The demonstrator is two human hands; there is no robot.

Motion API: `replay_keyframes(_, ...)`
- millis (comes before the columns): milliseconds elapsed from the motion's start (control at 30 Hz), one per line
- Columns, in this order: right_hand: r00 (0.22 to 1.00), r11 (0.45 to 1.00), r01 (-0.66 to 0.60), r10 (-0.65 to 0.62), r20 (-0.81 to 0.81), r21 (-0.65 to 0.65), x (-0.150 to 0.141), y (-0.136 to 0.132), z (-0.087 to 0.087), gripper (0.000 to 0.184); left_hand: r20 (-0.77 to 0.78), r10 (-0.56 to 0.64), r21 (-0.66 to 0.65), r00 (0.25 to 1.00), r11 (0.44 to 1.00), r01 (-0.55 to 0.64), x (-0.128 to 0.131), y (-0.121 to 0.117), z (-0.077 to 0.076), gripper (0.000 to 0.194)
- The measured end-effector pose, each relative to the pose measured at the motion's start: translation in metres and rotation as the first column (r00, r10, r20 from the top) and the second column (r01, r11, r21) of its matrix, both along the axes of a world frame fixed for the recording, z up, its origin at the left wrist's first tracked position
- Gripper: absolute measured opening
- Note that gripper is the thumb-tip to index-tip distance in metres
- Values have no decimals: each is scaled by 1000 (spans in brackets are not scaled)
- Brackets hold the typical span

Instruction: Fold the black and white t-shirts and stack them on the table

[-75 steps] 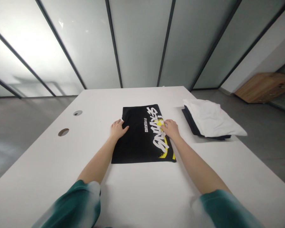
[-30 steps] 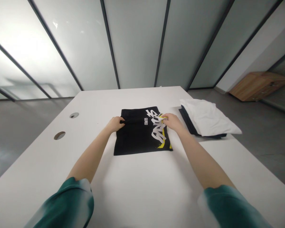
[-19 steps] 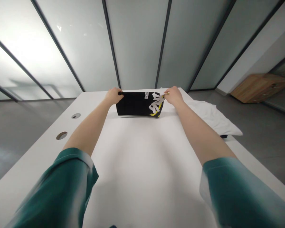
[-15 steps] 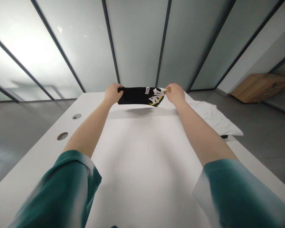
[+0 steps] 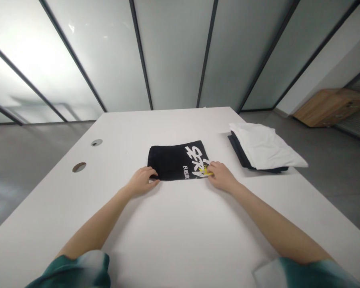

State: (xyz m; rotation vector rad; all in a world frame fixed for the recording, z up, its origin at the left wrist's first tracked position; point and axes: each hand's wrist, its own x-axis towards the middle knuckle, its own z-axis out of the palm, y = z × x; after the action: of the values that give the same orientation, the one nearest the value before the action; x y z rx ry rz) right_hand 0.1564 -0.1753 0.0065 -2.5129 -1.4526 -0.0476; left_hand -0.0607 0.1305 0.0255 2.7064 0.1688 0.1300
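Observation:
A black T-shirt lies folded into a flat rectangle on the white table, with white lettering and a bit of yellow print at its right end. My left hand holds its near left corner, the thumb below the edge and the fingers over it. At the near right corner my right hand pinches the cloth beside the yellow print. The tips of the right fingers are partly hidden by the fabric.
To the right, a folded white garment rests on a black one, overhanging the edge of the table. Two round holes pierce the table at left. A frosted glass partition stands behind; a wooden cabinet is at far right.
Both hands have come down and nearer to me, bringing the black T-shirt from held up at the far end to lying flat on the table.

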Motion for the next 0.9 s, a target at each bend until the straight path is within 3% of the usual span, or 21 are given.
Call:
replay_keyframes(133,992,999,31,-35,-122,-28,8,5,19,16,-51,159,-76,986,984,-163,7,10,13,45)
replay_keyframes(300,932,944,296,-252,-260,145,28,31,17,28,17,434,-282,901,866,-412,36,24,2,55)
replay_keyframes(367,897,910,390,-341,-283,140,36,45,12,31,45,488,-373,872,818,-438,48,27,-5,53)
replay_keyframes(433,866,887,452,-409,-288,99,41,58,8,29,67,495,-401,867,809,-431,56,28,-9,39)
replay_keyframes(567,860,875,473,-433,-270,104,47,69,4,17,75,475,-345,877,837,-424,58,31,-14,17)
replay_keyframes(733,857,864,465,-383,-345,196,45,60,2,18,28,474,-277,880,850,-448,48,34,-15,20)
replay_keyframes(833,881,879,448,-404,-244,161,40,54,1,18,-17,444,-164,896,882,-441,43,31,-11,21)
replay_keyframes(900,915,892,402,-383,-129,204,36,53,1,22,55,455,-49,889,890,-453,43,24,-6,30)
